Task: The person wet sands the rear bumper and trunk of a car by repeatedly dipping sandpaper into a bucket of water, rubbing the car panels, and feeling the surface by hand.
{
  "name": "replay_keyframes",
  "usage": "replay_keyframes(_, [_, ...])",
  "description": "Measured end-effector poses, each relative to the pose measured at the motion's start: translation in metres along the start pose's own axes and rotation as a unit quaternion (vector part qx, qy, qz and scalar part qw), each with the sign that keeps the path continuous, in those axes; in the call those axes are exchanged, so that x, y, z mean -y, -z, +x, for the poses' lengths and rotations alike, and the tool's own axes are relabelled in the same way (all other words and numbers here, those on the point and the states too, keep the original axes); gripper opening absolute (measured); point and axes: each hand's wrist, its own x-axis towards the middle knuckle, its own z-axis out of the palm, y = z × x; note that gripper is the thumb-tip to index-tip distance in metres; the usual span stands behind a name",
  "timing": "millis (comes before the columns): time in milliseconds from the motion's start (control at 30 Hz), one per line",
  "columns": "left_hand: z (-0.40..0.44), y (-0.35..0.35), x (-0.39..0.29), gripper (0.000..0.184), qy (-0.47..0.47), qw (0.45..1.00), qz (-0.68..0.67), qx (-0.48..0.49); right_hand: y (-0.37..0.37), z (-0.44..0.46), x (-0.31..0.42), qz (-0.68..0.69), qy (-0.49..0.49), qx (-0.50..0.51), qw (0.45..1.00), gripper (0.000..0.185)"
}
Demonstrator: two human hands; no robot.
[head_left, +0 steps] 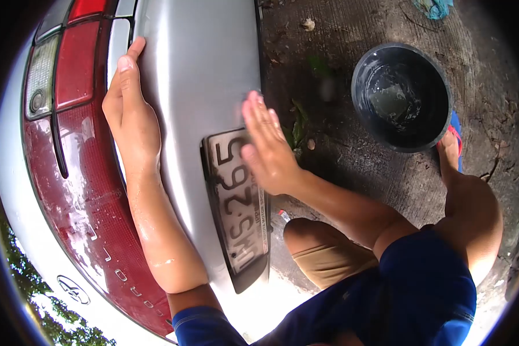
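The left hand [132,109] rests unclenched on the car [213,63]. The right hand [266,144], flat and grasping nothing, should sweep the number plate [239,203] lightly.

1. Bright daylight, and look, glare streaks white down the silver bumper [210,63]!
2. Lower centre blows right out; the concrete [332,154] beside the bumper sits in shade.
3. There's blur across the right hand [270,154]!
4. Fisheye bends everything, edges dropping to black.
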Motion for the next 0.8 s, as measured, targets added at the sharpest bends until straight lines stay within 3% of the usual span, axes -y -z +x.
replay_keyframes(33, [0.000, -0.002, -0.002, 0.061, 0.006, 0.999, 0.042, 0.001, 0.002, -0.001, -0.004, 0.014, -0.024, -0.001, 1.000, 0.073])
replay_keyframes(67, [0.003, -0.002, 0.001, 0.062, -0.006, 0.999, 0.030, 0.007, -0.018, 0.009, 0.019, 0.049, -0.044, -0.071, 0.995, 0.075])
replay_keyframes(133, [0.006, 0.001, 0.007, 0.065, -0.013, 1.000, 0.007, 0.019, -0.007, 0.040, 0.077, 0.032, 0.120, 0.086, 0.989, 0.076])
replay_keyframes(233, [0.003, -0.001, 0.009, 0.079, 0.016, 0.999, -0.043, 0.029, -0.009, 0.028, 0.047, -0.082, 0.110, 0.093, 0.986, 0.076])
replay_keyframes(333, [0.007, 0.001, 0.006, 0.084, -0.002, 0.999, -0.031, 0.022, -0.009, -0.002, 0.013, 0.042, -0.007, -0.002, 0.999, 0.073])
replay_keyframes(433, [0.004, -0.001, 0.013, 0.092, 0.017, 0.996, -0.089, 0.022, 0.002, 0.039, 0.074, 0.082, 0.092, 0.090, 0.988, 0.074])
replay_keyframes(533, [0.005, 0.003, 0.015, 0.101, 0.003, 0.994, -0.113, 0.004, 0.012, 0.042, 0.033, -0.094, 0.098, 0.093, 0.986, 0.076])
replay_keyframes(600, [0.005, 0.002, 0.011, 0.106, 0.007, 0.996, -0.089, 0.005, 0.022, 0.092, 0.012, -0.009, 0.029, -0.011, 0.999, 0.073])
replay_keyframes(667, [0.007, 0.003, 0.010, 0.112, 0.025, 0.994, -0.104, 0.003, 0.008, 0.095, 0.034, 0.020, 0.031, -0.042, 0.998, 0.073])
replay_keyframes(733, [0.009, 0.003, 0.007, 0.118, 0.020, 0.989, -0.144, -0.001, 0.000, 0.032, 0.072, 0.048, 0.123, 0.102, 0.986, 0.071])
replay_keyframes(767, [0.007, 0.005, 0.008, 0.122, 0.024, 0.987, -0.159, -0.001, 0.005, 0.035, 0.075, 0.016, 0.145, 0.119, 0.982, 0.071])
replay_keyframes(800, [0.006, 0.007, 0.009, 0.124, 0.022, 0.987, -0.157, -0.003, 0.005, 0.049, 0.063, 0.003, 0.133, 0.063, 0.989, 0.071])
